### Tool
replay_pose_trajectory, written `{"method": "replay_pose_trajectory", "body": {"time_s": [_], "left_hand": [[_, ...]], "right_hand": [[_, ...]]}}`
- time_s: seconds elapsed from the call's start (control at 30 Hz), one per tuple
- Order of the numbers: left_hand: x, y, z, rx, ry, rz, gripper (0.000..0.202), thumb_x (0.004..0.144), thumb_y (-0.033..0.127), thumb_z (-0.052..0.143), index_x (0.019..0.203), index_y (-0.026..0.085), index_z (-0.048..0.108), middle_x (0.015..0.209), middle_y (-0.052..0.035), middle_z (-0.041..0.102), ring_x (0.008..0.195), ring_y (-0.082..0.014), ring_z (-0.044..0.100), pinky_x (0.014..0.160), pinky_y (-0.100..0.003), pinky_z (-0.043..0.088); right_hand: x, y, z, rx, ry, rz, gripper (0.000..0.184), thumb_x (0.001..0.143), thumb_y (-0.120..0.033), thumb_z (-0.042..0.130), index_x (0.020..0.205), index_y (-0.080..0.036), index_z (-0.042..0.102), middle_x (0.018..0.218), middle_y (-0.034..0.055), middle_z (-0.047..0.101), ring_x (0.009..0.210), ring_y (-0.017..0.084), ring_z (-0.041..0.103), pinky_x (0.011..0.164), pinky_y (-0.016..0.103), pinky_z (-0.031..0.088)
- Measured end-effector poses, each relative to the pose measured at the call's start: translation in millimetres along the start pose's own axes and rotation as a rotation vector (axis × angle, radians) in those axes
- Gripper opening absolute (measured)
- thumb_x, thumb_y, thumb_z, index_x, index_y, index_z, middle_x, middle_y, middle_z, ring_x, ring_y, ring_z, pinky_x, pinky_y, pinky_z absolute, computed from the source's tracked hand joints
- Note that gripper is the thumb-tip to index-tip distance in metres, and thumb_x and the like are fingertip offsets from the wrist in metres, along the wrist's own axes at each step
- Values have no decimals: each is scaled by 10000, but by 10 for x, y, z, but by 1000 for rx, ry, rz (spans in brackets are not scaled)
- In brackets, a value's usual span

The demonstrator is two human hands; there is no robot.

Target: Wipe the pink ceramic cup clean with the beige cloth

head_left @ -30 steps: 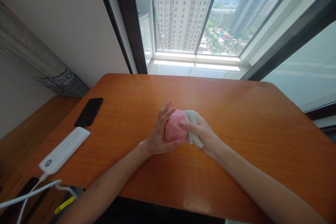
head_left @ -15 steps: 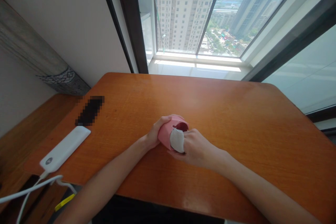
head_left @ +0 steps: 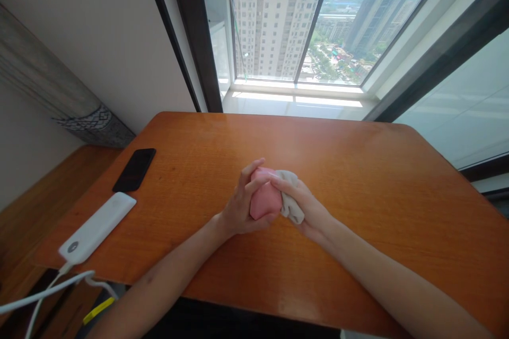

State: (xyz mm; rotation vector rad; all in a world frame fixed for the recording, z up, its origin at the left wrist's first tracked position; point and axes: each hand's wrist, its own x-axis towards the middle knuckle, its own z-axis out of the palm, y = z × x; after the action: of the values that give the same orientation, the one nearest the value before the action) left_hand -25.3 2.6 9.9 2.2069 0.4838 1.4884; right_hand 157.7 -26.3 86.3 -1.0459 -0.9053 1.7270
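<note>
Apparently left hand [head_left: 240, 207] steadying pink faceted object [head_left: 265, 194], fingers curled round it; right hand [head_left: 303, 202], fingers pressed together, holding pale grey cloth [head_left: 291, 204] against its side. Both over middle of bench [head_left: 358, 222], phone [head_left: 134, 170] well left.

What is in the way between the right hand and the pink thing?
A pale-grey cloth sits between the right hand and the pink faceted object, though that hand's fingertips reach over it. Nothing else blocks.

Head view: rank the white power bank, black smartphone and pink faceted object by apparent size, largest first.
1. White power bank
2. Black smartphone
3. Pink faceted object, partly hidden, so unsure against the smartphone
</note>
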Motion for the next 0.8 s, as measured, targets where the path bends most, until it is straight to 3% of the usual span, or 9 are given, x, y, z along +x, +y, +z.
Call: {"method": "replay_pose_trajectory", "body": {"time_s": [0.1,0.2,0.27,0.33,0.43,0.53,0.6,0.7,0.8], "left_hand": [[32,88,18,-108,107,-91,694,940,547,727,1548,331,472,1650,-150,421,1526,-387,435,1248,-622,381],[109,192,35,-434,222,-398,539,1010,625,581,1415,270,557,1493,-133,571,1382,-336,559,1196,-540,441],[171,223,25,-690,215,-668,493,1024,613,540,1338,238,605,1351,-117,675,1204,-295,663,1089,-458,515],[222,214,-1,-868,162,-894,479,1014,588,547,1283,206,650,1208,-107,749,1025,-256,713,966,-394,552],[258,174,-36,-974,114,-1037,533,992,612,586,1279,175,689,1144,-113,795,936,-237,735,905,-362,559],[252,168,-37,-1006,146,-993,706,1006,737,519,1458,204,619,1343,-144,763,1122,-286,748,1027,-415,550],[220,169,-23,-951,186,-869,788,1023,803,407,1609,281,479,1588,-146,615,1343,-325,674,1148,-483,502],[130,125,-8,-597,171,-481,864,979,790,555,1707,412,282,1826,-94,259,1627,-376,382,1296,-576,357],[41,43,-14,-167,46,-104,1089,792,640,883,1695,443,307,1845,-88,144,1690,-448,183,1333,-664,247]], "right_hand": [[-24,48,-9,-130,-57,-53,512,774,-655,904,961,-218,715,714,-19,641,608,132,522,536,249,425],[-50,72,-45,-490,-153,-215,545,719,-648,941,739,-218,607,640,-40,539,583,121,445,519,265,347],[-50,92,-79,-780,-238,-377,546,745,-585,943,661,-221,545,616,-45,504,570,114,410,537,280,315],[-33,124,-116,-1044,-329,-556,438,846,-483,880,679,-220,572,635,-29,546,574,123,431,564,294,310],[0,169,-162,-1259,-413,-734,238,978,-325,710,774,-220,645,711,13,647,619,147,512,602,302,341],[12,149,-173,-1199,-360,-744,243,966,-311,690,746,-222,637,676,2,634,594,133,493,598,289,349],[6,89,-155,-1021,-222,-637,316,906,-374,768,687,-220,602,621,-23,576,557,115,443,563,275,338],[-6,-12,-107,-620,-15,-333,402,795,-506,894,715,-213,630,611,-42,554,538,106,429,504,254,343],[-8,-42,-62,-260,34,-109,462,753,-587,928,868,-202,700,599,-54,569,500,98,424,454,236,330]]}}
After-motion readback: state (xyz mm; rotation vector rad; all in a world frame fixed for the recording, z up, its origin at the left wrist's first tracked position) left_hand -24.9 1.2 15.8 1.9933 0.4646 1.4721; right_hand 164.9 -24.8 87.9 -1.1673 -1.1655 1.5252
